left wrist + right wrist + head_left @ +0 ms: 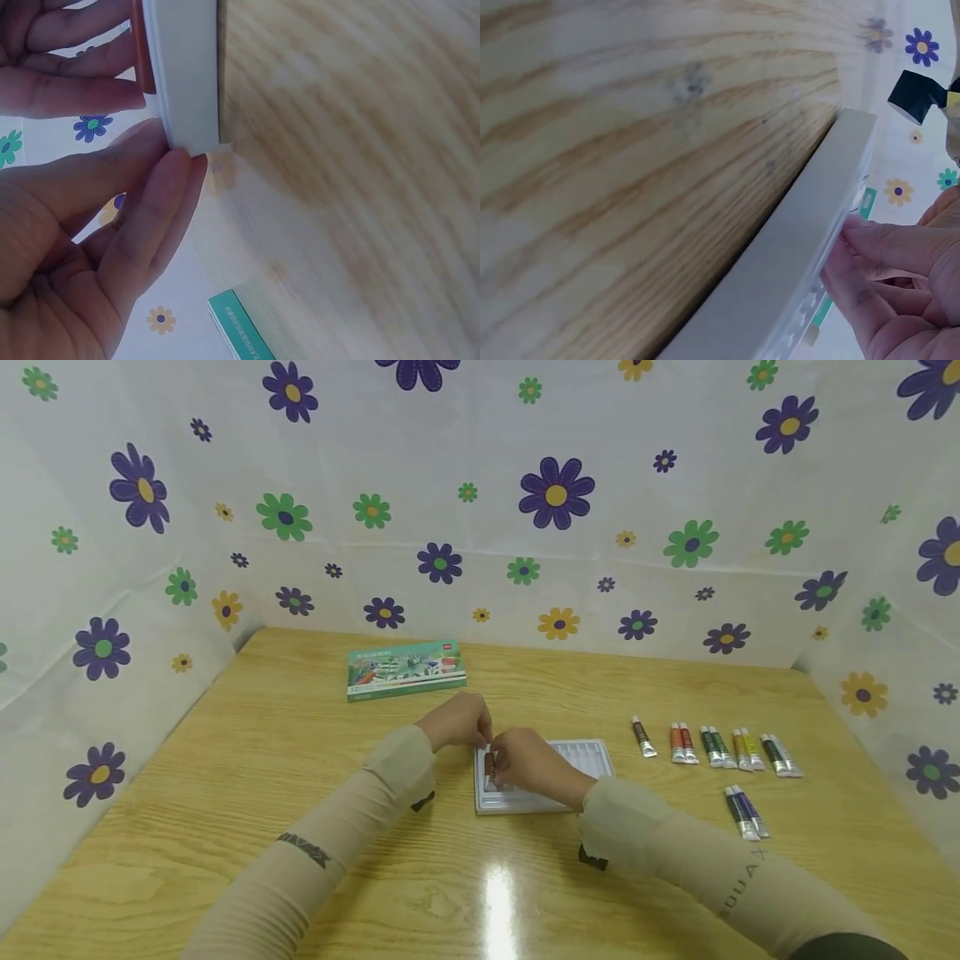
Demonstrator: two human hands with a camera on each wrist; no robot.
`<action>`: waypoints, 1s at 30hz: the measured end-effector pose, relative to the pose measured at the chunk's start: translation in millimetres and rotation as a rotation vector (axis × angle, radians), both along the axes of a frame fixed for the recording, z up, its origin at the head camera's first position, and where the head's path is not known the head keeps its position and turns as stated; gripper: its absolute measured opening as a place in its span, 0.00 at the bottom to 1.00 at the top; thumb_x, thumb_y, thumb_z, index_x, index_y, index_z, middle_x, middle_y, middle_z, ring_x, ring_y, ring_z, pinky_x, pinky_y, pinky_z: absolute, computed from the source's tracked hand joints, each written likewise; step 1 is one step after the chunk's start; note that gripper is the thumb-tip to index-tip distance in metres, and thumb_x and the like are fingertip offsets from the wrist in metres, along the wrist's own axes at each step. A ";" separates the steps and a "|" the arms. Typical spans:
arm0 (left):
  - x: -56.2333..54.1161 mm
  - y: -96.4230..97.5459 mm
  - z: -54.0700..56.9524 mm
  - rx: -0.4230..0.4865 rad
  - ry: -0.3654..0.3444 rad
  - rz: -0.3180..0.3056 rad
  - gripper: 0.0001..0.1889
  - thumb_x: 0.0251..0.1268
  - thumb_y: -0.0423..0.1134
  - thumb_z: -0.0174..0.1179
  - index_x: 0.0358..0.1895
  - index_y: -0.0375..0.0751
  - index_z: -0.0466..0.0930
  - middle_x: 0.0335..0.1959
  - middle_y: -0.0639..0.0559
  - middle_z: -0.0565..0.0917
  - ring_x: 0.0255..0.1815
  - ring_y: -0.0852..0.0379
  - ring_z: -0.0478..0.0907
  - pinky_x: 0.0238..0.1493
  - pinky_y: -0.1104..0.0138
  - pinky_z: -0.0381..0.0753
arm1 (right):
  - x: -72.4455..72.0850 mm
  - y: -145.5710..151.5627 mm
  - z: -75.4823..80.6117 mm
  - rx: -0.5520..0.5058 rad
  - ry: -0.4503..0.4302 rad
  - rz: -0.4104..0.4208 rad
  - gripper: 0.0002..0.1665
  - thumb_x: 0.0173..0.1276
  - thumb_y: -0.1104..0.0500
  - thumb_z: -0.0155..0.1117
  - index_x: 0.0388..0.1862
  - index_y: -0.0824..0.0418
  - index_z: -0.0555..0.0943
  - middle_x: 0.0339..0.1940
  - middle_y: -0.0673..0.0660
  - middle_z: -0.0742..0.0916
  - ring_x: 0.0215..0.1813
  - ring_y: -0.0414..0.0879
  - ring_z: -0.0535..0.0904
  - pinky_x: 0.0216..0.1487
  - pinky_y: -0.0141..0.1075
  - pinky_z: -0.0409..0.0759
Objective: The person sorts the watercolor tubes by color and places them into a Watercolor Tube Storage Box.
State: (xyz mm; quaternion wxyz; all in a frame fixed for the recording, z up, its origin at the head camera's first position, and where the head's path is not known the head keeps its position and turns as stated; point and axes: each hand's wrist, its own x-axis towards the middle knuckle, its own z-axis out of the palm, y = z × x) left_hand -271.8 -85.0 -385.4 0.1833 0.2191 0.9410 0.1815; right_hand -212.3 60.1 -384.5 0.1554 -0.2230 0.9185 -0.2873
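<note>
Brown tube (490,766), in white tray (517,807), right fingers (508,748) alongside; perhaps touching

Open table (472,877) fronts the tray (525,808) between the sleeved forearms (352,817), which bar either side.

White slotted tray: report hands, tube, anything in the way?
Left hand pinching white slotted tray at far-left corner. Right hand at brown paint tube, grip unclear. Tube at tray's left end. No obstruction visible.
</note>
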 end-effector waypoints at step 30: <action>-1.2 2.6 1.0 -0.007 -0.010 0.014 0.03 0.52 0.30 0.66 0.31 0.37 0.86 0.33 0.46 0.87 0.32 0.57 0.79 0.40 0.69 0.80 | -1.5 2.0 -1.8 0.047 0.250 0.199 0.08 0.50 0.66 0.73 0.31 0.63 0.86 0.36 0.57 0.84 0.37 0.46 0.78 0.39 0.31 0.76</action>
